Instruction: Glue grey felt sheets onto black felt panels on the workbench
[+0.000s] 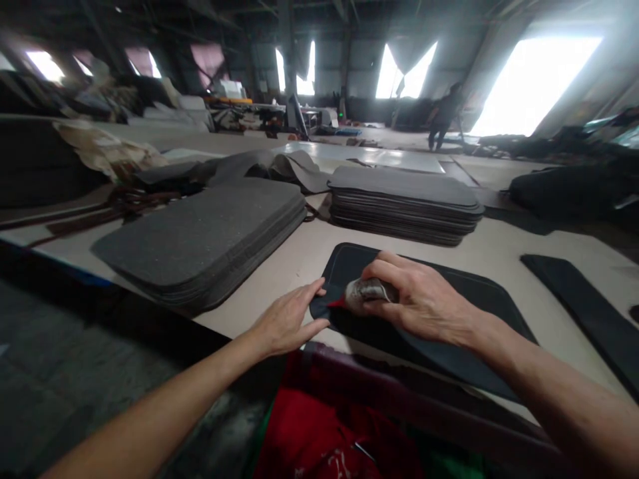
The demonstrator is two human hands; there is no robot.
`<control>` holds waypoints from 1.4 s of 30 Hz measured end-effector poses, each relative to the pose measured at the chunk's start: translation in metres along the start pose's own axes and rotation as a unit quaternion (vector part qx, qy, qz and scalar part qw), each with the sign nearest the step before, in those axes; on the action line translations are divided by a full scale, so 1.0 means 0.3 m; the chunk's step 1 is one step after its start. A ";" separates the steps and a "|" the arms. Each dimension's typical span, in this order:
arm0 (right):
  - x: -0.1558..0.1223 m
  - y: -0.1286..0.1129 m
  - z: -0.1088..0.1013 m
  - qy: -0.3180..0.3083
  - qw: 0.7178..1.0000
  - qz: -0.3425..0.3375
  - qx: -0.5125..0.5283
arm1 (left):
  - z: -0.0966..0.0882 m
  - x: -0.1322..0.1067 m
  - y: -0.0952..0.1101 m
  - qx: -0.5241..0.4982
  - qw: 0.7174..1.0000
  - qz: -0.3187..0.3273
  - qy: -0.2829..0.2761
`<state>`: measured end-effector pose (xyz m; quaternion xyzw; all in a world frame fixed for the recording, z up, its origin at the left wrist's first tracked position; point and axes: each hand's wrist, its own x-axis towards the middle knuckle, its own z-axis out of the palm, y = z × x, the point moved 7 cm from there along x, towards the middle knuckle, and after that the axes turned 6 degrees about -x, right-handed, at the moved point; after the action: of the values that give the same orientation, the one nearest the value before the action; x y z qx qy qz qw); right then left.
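Observation:
A black rounded mat lies flat on the pale table, with a faint line running along its border. My right hand is wrapped round a small, worn squeeze bottle, tilted so that its red nozzle points left and down at the mat's left end. Whether the nozzle tip touches the mat, I cannot tell. At that same end, my left hand rests with fingers stretched out and thumb apart, fingertips at the mat's edge. Part of the mat is hidden behind my right hand and forearm.
Two stacks of dark grey mats stand behind the work: the left stack and the right stack. A long black strip lies at the right. Far back, a person stands near the windows.

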<state>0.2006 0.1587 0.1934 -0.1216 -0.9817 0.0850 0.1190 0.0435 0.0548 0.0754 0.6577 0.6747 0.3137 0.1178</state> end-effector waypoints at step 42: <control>-0.075 0.095 -0.013 0.009 0.996 0.061 0.057 | 0.002 -0.002 -0.001 0.021 1.000 -0.002 -0.005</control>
<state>0.2289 0.1807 0.1867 -0.1746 -0.9649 0.1471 0.1297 0.0436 0.0545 0.0745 0.6602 0.6820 0.2955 0.1080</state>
